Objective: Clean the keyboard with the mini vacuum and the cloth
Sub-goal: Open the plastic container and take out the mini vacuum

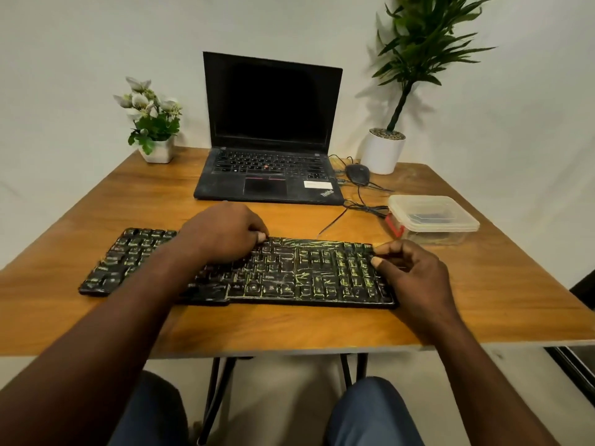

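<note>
Wooden worktop (96,204) against a plain white wall (96,43), black keyboard (289,275) with green scribbles lies near the front edge. Left grip (225,233) curls over its far edge, right grip (409,272) pinches its right end. Laptop (270,130) sits farther back.

Illumination: bright, even, indoor. The plant (418,43) casts a soft shadow leftward on the wall (96,43), which places the source at the right front. The table (96,204) shows a mild sheen without hard glare. Wide-angle distortion bows the table edges and stretches the frame corners. Focus is fair at centre; keyboard (289,272) markings look smeared, and the periphery is softer.
</note>
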Demonstrator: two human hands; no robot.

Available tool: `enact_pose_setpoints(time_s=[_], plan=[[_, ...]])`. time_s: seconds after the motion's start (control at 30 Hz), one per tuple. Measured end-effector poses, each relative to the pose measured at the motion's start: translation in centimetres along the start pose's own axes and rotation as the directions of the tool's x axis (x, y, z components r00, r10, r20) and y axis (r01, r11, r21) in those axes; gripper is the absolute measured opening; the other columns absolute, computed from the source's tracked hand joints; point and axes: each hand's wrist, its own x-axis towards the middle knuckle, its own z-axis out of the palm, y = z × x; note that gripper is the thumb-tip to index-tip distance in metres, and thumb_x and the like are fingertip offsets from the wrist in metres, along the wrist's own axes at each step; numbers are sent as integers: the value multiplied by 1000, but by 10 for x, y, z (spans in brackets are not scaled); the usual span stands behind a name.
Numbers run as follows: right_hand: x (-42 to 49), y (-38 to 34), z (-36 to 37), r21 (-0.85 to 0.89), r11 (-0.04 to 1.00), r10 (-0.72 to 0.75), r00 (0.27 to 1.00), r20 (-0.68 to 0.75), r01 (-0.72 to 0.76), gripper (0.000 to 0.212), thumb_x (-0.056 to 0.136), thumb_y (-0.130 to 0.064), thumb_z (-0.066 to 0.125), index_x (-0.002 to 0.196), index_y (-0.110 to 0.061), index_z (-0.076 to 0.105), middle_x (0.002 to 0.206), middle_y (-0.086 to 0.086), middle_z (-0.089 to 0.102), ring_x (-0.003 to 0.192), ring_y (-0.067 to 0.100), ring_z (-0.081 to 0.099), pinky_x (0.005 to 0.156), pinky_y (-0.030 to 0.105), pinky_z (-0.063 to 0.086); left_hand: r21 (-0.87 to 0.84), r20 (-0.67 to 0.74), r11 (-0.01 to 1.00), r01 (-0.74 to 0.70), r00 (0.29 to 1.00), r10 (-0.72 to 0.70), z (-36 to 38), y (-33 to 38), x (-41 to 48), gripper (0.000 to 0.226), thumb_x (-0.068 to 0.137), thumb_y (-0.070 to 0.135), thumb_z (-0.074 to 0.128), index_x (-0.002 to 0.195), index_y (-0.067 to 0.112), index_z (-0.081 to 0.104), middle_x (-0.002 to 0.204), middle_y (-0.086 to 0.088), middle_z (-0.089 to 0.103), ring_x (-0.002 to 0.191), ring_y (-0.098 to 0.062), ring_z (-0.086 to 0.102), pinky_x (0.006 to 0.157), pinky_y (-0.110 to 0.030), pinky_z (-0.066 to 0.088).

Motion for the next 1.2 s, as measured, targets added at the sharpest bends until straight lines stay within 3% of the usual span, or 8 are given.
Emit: enact_pose_setpoints(time_s=[0.17,0.43,0.77,0.97,1.2], plan=[[-6,-3,-3,-66,997,-34,999,31,36,16,90,-15,78,95,-29,76,96,-13,76,88,0,70,87,43,62,-164,14,986,-19,1000,22,2,-10,-14,17,96,28,72,111,31,80,109,10,75,85,6,57,71,-17,40],[-12,-1,-7,-58,998,-25,1000,12,26,16,89,-14,79,91,-30,76,91,-12,77,87,5,72,86,46,62,-174,-73,985,-5,997,-8,11,-1,-29,18,97,34,69,113,32,78,113,7,74,97,-8,61,86,-31,50],[-11,1,-8,-24,1000,2,1000,-18,-3,8,92,-22,77,88,-29,76,86,-11,77,81,8,72,79,41,62,-93,-124,995,39,991,-50,19,14,-23,17,94,45,70,103,33,78,98,9,75,85,-7,63,77,-32,54],[-8,1,-12,60,998,30,999,-35,-28,9,93,-18,75,89,-27,76,85,-10,77,80,6,71,73,30,58,-60,-248,993,-99,965,81,32,65,-15,28,94,55,66,104,32,78,100,12,73,87,-8,62,75,-31,53],[-3,6,-22,76,997,29,998,-48,-25,12,92,-19,77,99,-28,74,93,-9,76,85,3,70,75,24,57,-37,-245,982,-187,954,173,48,114,4,30,94,54,65,110,31,77,108,11,72,95,-10,62,81,-32,53]])
